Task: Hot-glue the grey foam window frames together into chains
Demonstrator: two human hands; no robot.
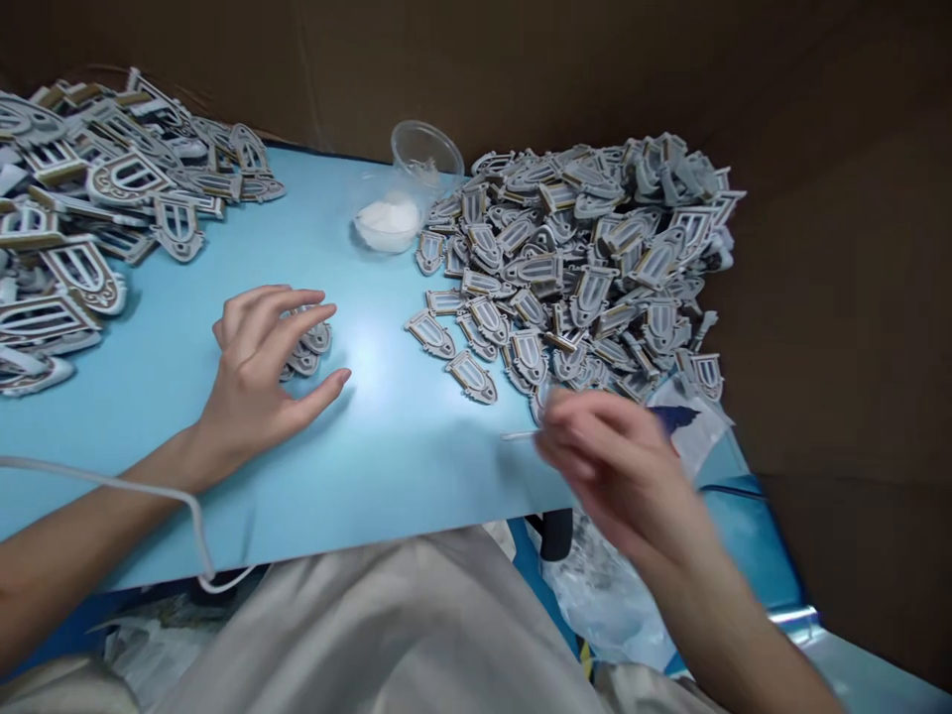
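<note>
My left hand (260, 357) is open, thumb and fingers apart, over a few small grey arch-shaped pieces (313, 339) on the table. The fingers partly cover these pieces, and whether they touch them I cannot tell. Blurred by motion, my right hand (606, 451) is closed around a thin white stick (519, 436) whose end points left. Just beyond this hand lies the near edge of a large heap of small grey arched window-like pieces (528, 352) with gold-brown edges.
Larger grey-and-gold arched frames (126, 178) are piled at the back left. A clear plastic cup (427, 154) stands behind a clear container with white material (391, 220). A white cable (111, 481) crosses my left forearm. Brown cardboard walls (833, 297) enclose the blue table (416, 466).
</note>
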